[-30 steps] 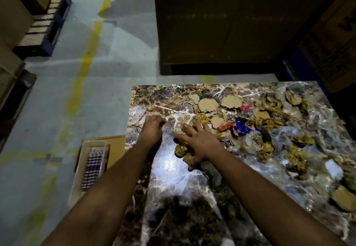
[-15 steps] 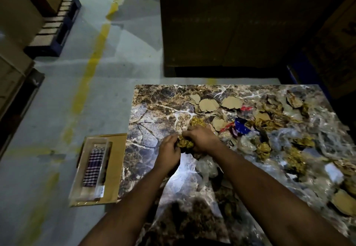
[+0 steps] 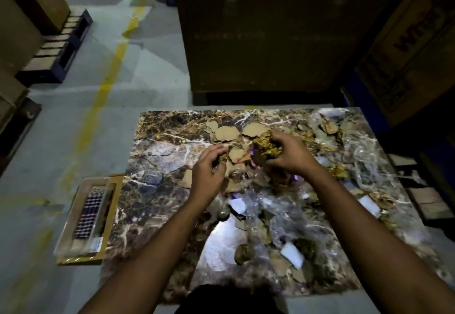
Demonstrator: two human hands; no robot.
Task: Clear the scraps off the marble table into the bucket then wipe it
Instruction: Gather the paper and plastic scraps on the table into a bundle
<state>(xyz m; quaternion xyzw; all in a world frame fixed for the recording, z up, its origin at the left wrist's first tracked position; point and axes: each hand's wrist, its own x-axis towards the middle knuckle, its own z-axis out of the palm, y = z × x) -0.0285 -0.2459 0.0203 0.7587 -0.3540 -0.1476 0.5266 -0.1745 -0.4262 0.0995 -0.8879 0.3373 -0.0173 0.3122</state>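
The brown marble table (image 3: 157, 166) is littered with scraps: torn cardboard pieces (image 3: 226, 132), crumpled gold foil (image 3: 341, 171), clear plastic wrap (image 3: 280, 217) and white paper bits (image 3: 291, 254). My right hand (image 3: 288, 152) grips a clump of gold foil scraps (image 3: 264, 145) near the table's far middle. My left hand (image 3: 209, 171) is curled around a small gold scrap (image 3: 223, 157) just left of it. The bucket is not in view.
On the floor to the left of the table lies a flat cardboard box (image 3: 85, 217) holding a clear packet with checked cloth. Large cardboard cartons (image 3: 258, 33) stand behind the table, a pallet (image 3: 56, 50) at far left. A yellow line (image 3: 103, 92) crosses the floor.
Both hands moved away from the near-left part of the pile toward the far middle. My right hand now holds a bigger clump of foil; my left hand has separated from it.
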